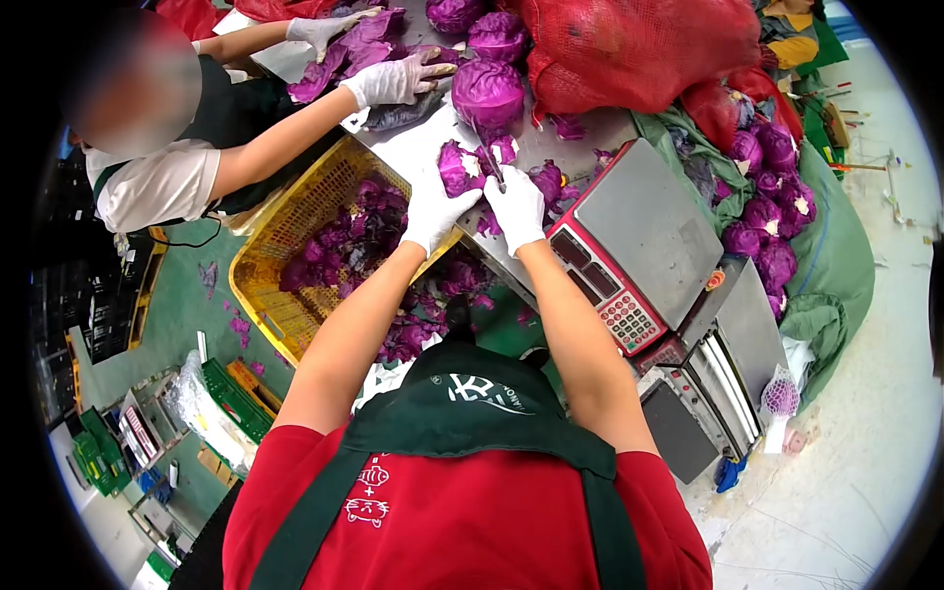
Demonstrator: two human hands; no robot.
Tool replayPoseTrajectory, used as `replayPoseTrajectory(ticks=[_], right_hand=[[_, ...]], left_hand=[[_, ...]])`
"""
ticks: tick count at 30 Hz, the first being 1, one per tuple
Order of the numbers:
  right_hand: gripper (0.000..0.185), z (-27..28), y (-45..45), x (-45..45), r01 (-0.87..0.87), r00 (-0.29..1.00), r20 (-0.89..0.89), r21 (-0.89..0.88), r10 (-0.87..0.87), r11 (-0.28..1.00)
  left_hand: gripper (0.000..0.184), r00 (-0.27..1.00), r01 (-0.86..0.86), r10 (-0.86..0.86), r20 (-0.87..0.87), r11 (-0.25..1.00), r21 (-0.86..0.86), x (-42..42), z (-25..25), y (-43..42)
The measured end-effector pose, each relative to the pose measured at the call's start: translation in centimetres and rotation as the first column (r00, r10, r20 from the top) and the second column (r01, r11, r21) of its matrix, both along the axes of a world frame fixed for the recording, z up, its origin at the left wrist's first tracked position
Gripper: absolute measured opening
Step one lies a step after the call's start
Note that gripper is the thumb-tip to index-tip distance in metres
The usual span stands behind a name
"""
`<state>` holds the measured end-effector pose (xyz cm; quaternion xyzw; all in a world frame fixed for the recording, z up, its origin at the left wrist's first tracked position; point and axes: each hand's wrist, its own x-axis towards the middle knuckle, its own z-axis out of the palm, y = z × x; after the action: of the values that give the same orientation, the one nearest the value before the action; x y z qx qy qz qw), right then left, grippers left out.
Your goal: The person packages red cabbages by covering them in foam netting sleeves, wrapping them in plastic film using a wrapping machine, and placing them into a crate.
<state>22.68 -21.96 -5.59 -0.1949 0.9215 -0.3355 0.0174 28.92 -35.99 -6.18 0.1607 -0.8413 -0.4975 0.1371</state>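
Observation:
On the metal table (pixel 398 147), my gloved left hand (pixel 436 209) rests against a purple cabbage piece (pixel 458 169). My gloved right hand (pixel 515 205) is closed round the handle of a knife (pixel 486 147), whose blade points away beside the cut piece. A whole purple cabbage (pixel 488 95) sits just beyond the knife. Trimmed bits with pale cut faces (pixel 503 149) lie near the blade. To the right of my right hand is a loose purple piece (pixel 547 181).
A yellow crate (pixel 258 258) of purple leaves stands at left. A co-worker's gloved hands (pixel 400 81) touch leaves at upper left. A scale (pixel 649 246) stands right, below a red mesh sack (pixel 639 49). More cabbages (pixel 775 211) lie in a green sack.

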Motion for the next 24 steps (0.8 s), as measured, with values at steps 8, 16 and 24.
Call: replayPoseTrajectory(ticks=[8, 16, 24], right_hand=[[0.018, -3.2, -0.4, 0.6, 0.156, 0.977, -0.111, -0.193, -0.18, 0.969], [0.043, 1.2, -0.7, 1.5, 0.208, 0.958, 0.259, -0.324, -0.125, 0.923], [0.027, -2.6, -0.7, 0.1, 0.164, 0.977, -0.129, -0.061, -0.17, 0.985]], left_hand=[[0.092, 0.996, 0.001, 0.002, -0.093, 0.999, 0.037, 0.1, -1.6, -0.2], [0.088, 0.983, 0.042, 0.026, -0.181, 0.932, 0.361, 0.0, -1.2, 0.1], [0.089, 0.997, -0.009, 0.029, -0.078, 0.969, 0.247, -0.1, -0.4, 0.3]])
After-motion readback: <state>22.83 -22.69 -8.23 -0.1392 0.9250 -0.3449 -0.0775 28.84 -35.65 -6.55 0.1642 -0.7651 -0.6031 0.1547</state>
